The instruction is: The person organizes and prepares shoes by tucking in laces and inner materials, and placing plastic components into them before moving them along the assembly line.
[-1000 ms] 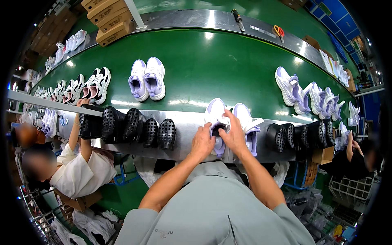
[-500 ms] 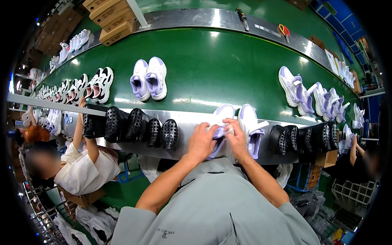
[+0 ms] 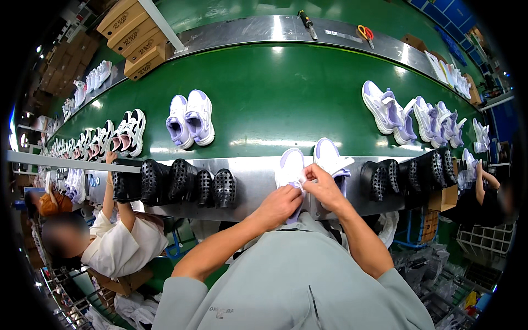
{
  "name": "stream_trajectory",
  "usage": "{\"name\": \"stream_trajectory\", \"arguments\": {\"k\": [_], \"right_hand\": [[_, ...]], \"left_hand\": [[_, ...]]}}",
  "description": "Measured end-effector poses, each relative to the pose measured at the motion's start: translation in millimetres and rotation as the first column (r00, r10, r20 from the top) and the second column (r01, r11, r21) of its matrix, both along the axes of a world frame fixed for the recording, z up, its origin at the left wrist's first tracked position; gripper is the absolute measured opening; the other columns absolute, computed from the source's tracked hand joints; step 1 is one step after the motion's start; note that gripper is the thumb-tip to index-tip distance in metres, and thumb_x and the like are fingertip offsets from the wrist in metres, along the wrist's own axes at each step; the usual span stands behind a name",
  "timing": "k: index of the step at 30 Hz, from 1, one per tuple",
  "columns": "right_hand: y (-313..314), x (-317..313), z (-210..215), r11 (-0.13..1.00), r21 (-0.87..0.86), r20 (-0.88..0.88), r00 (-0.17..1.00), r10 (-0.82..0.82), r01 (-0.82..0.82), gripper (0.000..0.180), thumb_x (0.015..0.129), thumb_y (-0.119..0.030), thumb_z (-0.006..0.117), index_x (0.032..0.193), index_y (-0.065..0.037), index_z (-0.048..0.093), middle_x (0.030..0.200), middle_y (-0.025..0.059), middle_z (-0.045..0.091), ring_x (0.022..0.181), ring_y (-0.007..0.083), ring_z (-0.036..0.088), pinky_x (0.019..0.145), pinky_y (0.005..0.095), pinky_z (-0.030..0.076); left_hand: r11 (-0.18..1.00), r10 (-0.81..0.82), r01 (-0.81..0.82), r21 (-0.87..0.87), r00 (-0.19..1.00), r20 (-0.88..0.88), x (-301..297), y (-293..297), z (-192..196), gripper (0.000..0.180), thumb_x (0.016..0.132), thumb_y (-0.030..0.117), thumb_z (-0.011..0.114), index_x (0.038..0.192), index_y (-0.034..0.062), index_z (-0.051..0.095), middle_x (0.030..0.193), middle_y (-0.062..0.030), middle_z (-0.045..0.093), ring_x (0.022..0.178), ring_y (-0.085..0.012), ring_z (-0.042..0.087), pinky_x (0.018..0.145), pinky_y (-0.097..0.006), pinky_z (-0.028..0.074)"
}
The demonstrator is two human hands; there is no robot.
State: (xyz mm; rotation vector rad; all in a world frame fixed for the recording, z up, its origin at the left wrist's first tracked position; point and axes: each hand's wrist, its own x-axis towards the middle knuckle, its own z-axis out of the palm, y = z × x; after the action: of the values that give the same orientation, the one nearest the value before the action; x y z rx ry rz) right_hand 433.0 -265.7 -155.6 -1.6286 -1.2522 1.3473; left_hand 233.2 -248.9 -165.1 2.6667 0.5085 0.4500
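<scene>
A white and lavender sneaker lies before me on the metal ledge, toe pointing away. My left hand is closed over its collar, covering most of the opening. With bent fingers pressed together, my right hand pinches a white strap at the sneaker's throat; the fingertips partly hide it. Just right of this sneaker stands its mate, with a white strap sticking out to the right behind my right hand.
Black studded shoe forms line the ledge on the left, more black forms on the right. Beyond, a green belt carries a lavender-white pair and several strapped sneakers. Scissors lie on the far rail. Co-workers flank me.
My left hand has slid back toward the sneaker's heel, away from the toe. The right hand still pinches at the throat. The whole view has turned slightly.
</scene>
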Motion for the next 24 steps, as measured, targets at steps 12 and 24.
{"name": "stream_trajectory", "arguments": {"k": [12, 24], "right_hand": [[21, 10, 33, 0.964, -0.160, -0.177, 0.967, 0.183, -0.212, 0.017, 0.095, -0.013, 0.069, 0.106, 0.000, 0.066, 0.089, 0.0012, 0.066, 0.082, 0.0103, 0.062, 0.072, 0.0276, 0.054], [24, 8, 101, 0.888, 0.263, 0.186, 0.923, 0.338, -0.378, 0.014, 0.089, -0.013, 0.073, 0.091, 0.000, 0.068, 0.083, 0.0065, 0.062, 0.073, 0.0177, 0.055, 0.066, 0.0315, 0.045]], "left_hand": [[0.195, 0.402, -0.696, -0.691, 0.700, -0.591, -9, -26, -46, 0.068, 0.082, 0.016, 0.064, 0.147, 0.0103, 0.045, 0.122, -0.0275, 0.066, 0.117, -0.0429, 0.062, 0.099, -0.047, 0.049], [0.858, 0.513, -0.512, 0.027, 0.856, -0.070, -25, 43, 65, 0.071, 0.070, -0.004, 0.069, 0.135, 0.0235, 0.061, 0.132, -0.0179, 0.051, 0.102, -0.0366, 0.054, 0.085, -0.046, 0.049]]}}
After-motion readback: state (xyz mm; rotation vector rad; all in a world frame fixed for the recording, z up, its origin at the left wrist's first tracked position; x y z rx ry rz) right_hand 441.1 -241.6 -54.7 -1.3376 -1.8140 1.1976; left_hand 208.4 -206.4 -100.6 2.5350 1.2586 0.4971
